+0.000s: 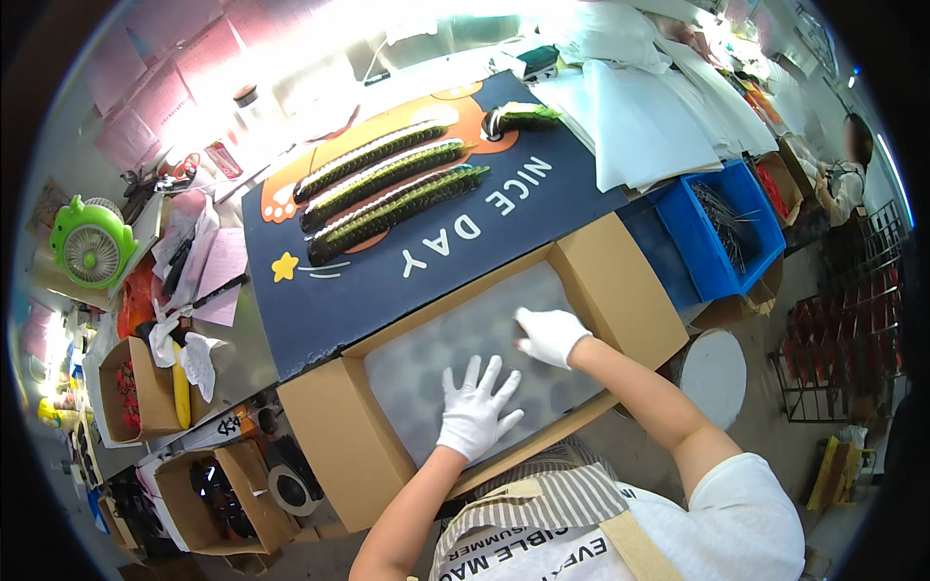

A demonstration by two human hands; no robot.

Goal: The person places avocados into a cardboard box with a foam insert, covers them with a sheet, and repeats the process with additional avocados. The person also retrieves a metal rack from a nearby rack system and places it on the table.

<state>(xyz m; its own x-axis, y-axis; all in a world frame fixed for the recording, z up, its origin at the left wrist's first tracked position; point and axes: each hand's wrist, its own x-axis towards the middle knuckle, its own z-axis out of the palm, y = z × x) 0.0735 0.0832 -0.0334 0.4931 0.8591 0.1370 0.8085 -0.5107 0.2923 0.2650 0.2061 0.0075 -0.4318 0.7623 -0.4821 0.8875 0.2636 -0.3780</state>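
An open cardboard box [626, 290] lies in front of me with its end flaps folded outward. Inside it, a translucent frosted sheet [429, 363] covers rounded grey shapes that show only dimly. My left hand [476, 410], in a white glove, rests on the sheet with its fingers spread. Also gloved in white, my right hand [552, 338] is over the sheet's right part with its fingers curled in. I see nothing held in it. Beyond the box, several rows of dark, glossy nested pieces [396, 214] lie on a dark blue printed mat [327, 305]; a shorter row [519, 120] sits farther right.
White sheets [639, 123] are piled at the back right, near a blue bin [690, 240] of thin metal pieces. At left stand a green fan [91, 247] and a small carton [160, 392] of red pieces. A person [846, 181] is at the far right.
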